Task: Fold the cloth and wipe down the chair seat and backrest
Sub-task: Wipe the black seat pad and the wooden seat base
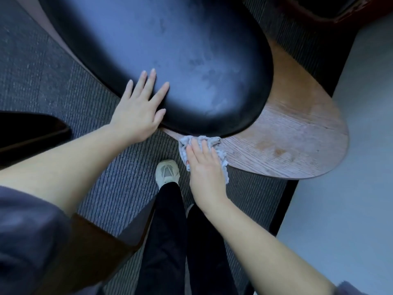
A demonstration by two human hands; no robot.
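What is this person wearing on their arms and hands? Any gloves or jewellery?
No gloves: the left hand and right hand are bare, with no rings or watch visible. The forearms are uncovered; a dark greyish left sleeve and right sleeve end near the elbows.
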